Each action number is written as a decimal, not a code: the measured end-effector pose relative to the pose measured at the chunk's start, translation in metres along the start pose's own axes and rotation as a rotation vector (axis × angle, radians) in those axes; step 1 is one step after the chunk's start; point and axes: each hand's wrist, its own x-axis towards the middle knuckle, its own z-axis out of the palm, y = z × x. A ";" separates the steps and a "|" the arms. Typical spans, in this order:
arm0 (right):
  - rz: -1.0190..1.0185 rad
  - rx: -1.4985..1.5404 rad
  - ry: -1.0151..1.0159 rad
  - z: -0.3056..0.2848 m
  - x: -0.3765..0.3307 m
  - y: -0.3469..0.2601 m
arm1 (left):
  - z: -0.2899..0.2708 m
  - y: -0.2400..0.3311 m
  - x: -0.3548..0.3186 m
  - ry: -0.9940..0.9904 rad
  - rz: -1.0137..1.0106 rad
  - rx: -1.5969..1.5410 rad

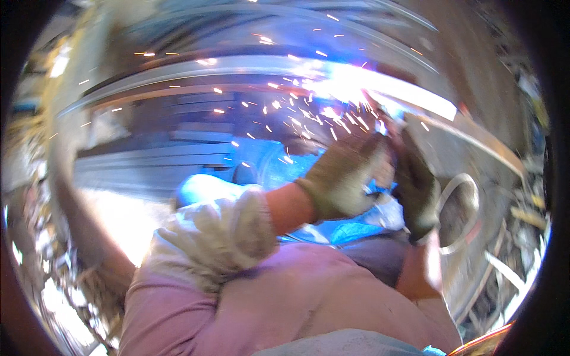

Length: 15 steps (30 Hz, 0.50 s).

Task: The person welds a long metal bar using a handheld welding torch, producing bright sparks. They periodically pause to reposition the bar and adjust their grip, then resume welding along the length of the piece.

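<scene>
A glaring welding arc (pixel 354 82) burns on a long metal beam (pixel 196 70), throwing orange sparks toward the left and down. Just below the glare, the tip of a welding torch (pixel 383 126) shows dimly; most of its body is hidden by my gloves. My right hand (pixel 417 187), in a dark, soiled work glove, is closed around the torch. Against it from the left, my left hand (pixel 347 178), in a greenish-grey glove, has its fingers curled at the torch. A pale cable (pixel 473 199) loops beside my right wrist. Motion and glare blur the fingertips.
Flat metal bars (pixel 148 163) lie in rows to the left, below the beam. Another steel edge (pixel 487 139) runs off to the right. Scrap and debris (pixel 510 261) litter the ground at the right, with more clutter (pixel 35 237) along the left rim.
</scene>
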 end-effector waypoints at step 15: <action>-0.312 0.158 -0.145 -0.005 0.016 0.028 | 0.003 0.023 -0.009 -0.671 -0.154 0.519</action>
